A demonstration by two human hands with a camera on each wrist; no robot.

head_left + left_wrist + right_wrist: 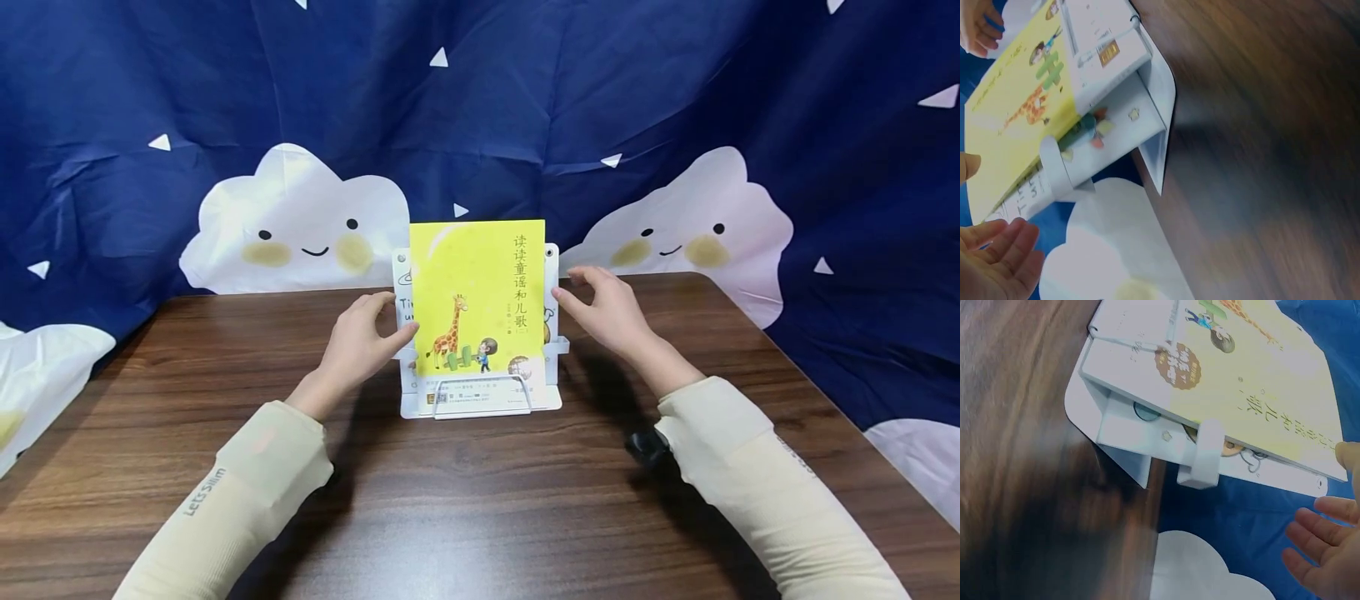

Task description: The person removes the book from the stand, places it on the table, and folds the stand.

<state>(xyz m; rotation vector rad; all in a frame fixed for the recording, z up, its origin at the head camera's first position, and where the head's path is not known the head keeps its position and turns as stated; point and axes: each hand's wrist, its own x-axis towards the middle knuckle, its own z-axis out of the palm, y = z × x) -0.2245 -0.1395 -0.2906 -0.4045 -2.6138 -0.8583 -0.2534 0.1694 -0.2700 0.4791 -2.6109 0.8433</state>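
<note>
A yellow book with a giraffe and a child on its cover leans upright on a white book stand. A wire bar crosses the book's lower front. My left hand is at the stand's left edge, thumb in front and relaxed fingers beyond the side. On the opposite side, my right hand has its thumb by the book's upper corner and its other fingers spread loosely beside the stand. White side clips project at both edges of the stand.
The stand is on a dark brown wooden table. Behind it hangs a blue curtain printed with smiling clouds and white triangles. A small black object shows below the right cuff.
</note>
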